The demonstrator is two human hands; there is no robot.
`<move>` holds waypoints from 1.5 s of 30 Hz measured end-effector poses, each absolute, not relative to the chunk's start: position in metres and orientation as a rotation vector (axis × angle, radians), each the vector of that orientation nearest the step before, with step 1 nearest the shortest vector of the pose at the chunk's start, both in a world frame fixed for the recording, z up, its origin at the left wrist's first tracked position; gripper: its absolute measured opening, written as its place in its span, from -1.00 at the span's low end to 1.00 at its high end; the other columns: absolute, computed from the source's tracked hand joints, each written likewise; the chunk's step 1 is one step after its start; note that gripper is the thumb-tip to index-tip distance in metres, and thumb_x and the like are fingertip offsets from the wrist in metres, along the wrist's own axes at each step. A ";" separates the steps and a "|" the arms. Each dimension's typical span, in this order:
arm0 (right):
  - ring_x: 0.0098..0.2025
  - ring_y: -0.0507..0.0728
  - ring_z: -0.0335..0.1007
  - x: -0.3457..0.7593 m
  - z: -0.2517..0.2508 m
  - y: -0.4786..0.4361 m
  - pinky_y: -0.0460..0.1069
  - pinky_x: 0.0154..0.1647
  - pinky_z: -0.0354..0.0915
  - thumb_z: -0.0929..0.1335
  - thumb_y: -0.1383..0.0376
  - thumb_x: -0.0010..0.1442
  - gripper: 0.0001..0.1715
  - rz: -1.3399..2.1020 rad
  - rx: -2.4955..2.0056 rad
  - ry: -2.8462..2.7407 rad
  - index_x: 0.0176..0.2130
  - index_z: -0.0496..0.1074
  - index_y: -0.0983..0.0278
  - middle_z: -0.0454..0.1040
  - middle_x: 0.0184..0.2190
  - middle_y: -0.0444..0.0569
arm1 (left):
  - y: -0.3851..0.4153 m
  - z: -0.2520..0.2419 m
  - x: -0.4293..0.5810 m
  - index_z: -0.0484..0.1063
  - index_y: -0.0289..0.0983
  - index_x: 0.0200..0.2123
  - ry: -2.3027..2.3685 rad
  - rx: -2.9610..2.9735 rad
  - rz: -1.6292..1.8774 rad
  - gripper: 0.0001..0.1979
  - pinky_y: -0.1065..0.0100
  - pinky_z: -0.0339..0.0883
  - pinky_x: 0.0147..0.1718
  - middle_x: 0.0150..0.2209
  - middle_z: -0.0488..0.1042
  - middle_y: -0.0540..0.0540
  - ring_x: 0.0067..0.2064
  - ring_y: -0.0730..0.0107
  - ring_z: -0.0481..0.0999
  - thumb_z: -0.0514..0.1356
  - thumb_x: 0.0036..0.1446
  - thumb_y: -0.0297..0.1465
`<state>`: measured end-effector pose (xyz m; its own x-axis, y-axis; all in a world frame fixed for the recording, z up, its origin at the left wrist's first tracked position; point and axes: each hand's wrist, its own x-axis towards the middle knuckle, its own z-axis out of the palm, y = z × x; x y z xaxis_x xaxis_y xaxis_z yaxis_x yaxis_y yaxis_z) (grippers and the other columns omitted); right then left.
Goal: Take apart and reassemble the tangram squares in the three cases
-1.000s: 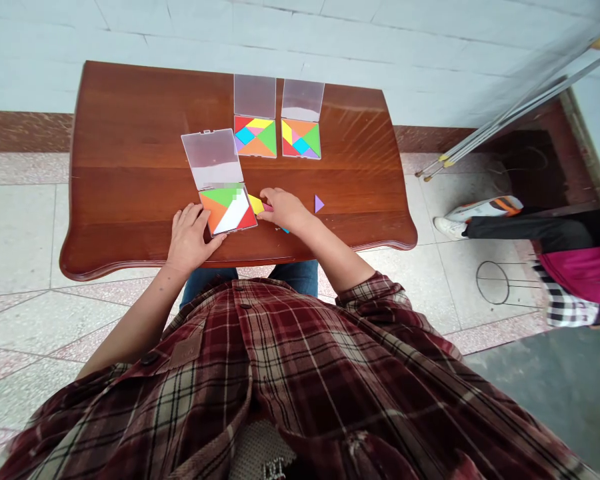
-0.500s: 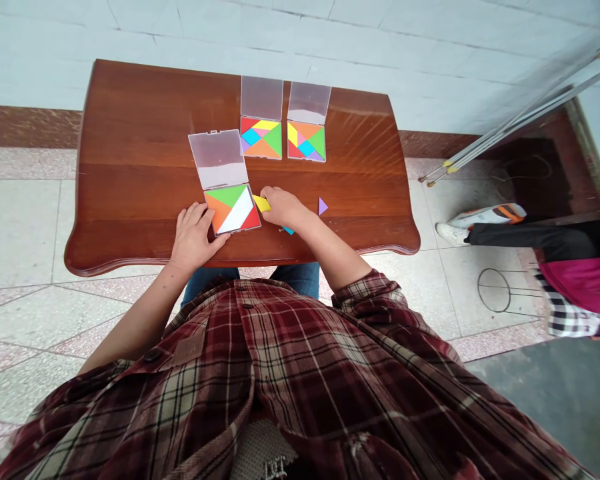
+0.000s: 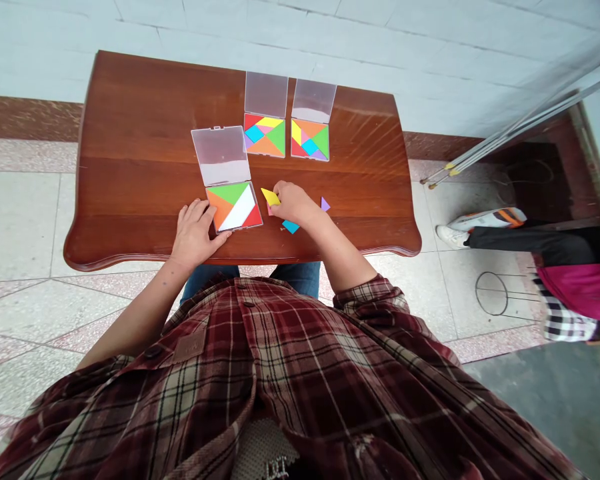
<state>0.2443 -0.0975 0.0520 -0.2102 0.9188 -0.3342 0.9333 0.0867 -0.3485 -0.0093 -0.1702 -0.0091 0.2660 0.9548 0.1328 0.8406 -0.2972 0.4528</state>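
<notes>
My right hand (image 3: 293, 202) pinches a yellow parallelogram tangram piece (image 3: 269, 197), held just right of the nearest tangram case (image 3: 258, 212). Under it a bit of a pink piece (image 3: 270, 210) shows; the rest is hidden. A blue square piece (image 3: 291, 227) and a purple triangle (image 3: 325, 204) lie by my right wrist. Fingers spread, my left hand (image 3: 194, 232) rests on the table against the case's left and lower edge. Inside that case are a green triangle (image 3: 229, 193), an orange triangle (image 3: 218, 208) and a red triangle (image 3: 253, 217), with a white gap between. Its clear lid (image 3: 221, 155) is folded back.
Two filled tangram cases with raised clear lids stand farther back, one in the middle (image 3: 265, 137) and one to its right (image 3: 310, 140). The wooden table (image 3: 145, 133) meets a tiled wall. A person's leg (image 3: 525, 238) and crutches (image 3: 480, 157) are off to the right.
My right hand has drawn the yellow piece slightly right, away from the case, and tilted it up. A pink piece now shows beneath. My left hand stays by the case.
</notes>
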 end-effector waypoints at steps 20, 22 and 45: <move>0.00 0.24 0.42 0.192 0.073 -0.112 0.04 -0.08 0.21 0.39 0.46 0.15 -0.52 -0.598 1.064 2.547 0.08 0.41 0.31 0.47 0.03 0.13 | -0.170 -0.008 -0.007 0.32 -0.21 0.19 1.617 2.210 0.554 -0.32 -0.17 -0.07 0.33 0.29 0.29 -0.27 0.34 -0.18 0.16 0.07 0.18 0.12; -0.02 0.23 0.43 0.189 0.077 -0.105 0.03 -0.09 0.19 0.39 0.47 0.15 -0.52 -0.537 0.988 2.545 0.08 0.43 0.30 0.48 0.01 0.12 | -0.170 -0.008 -0.007 0.32 -0.22 0.19 1.616 2.208 0.557 -0.30 -0.18 -0.07 0.33 0.28 0.29 -0.27 0.33 -0.18 0.17 0.06 0.18 0.13; -0.07 0.17 0.38 0.193 0.064 -0.090 0.00 -0.17 0.14 0.27 0.45 0.29 -0.65 -0.505 0.983 2.645 0.04 0.46 0.32 0.48 0.00 0.09 | -0.171 -0.009 -0.007 0.33 -0.23 0.19 1.598 2.226 0.561 -0.33 -0.17 -0.04 0.32 0.27 0.29 -0.28 0.34 -0.17 0.16 0.10 0.18 0.09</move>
